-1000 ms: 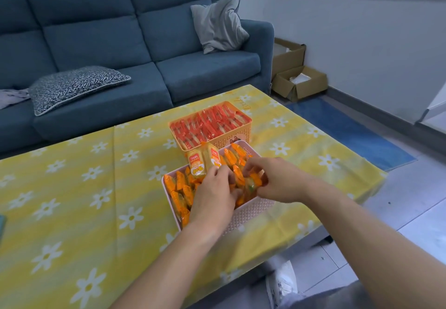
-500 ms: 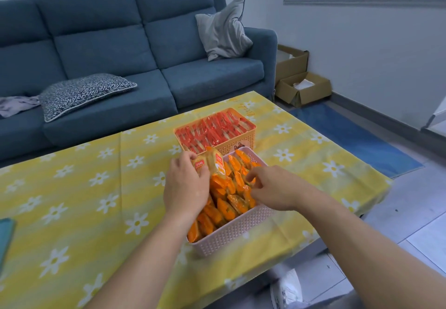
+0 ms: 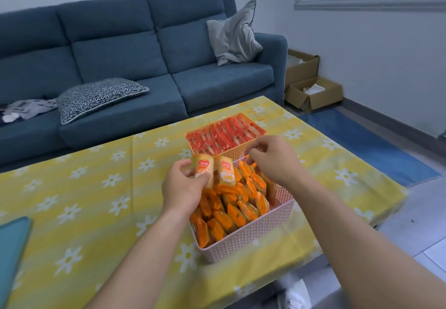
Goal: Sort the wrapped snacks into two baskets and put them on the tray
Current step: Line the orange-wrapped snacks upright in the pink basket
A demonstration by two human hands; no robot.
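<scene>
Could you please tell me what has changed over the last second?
The left hand moved from over the middle of the pink basket to its far-left corner and now grips a yellow-wrapped snack. The right hand rose from the orange snacks toward the far rim, fingers curled. The orange basket stayed put, like the pink one.

Blue sofa: patterned cushion on its seat, grey cushion against its armrest, cardboard boxes beside that armrest.
</scene>
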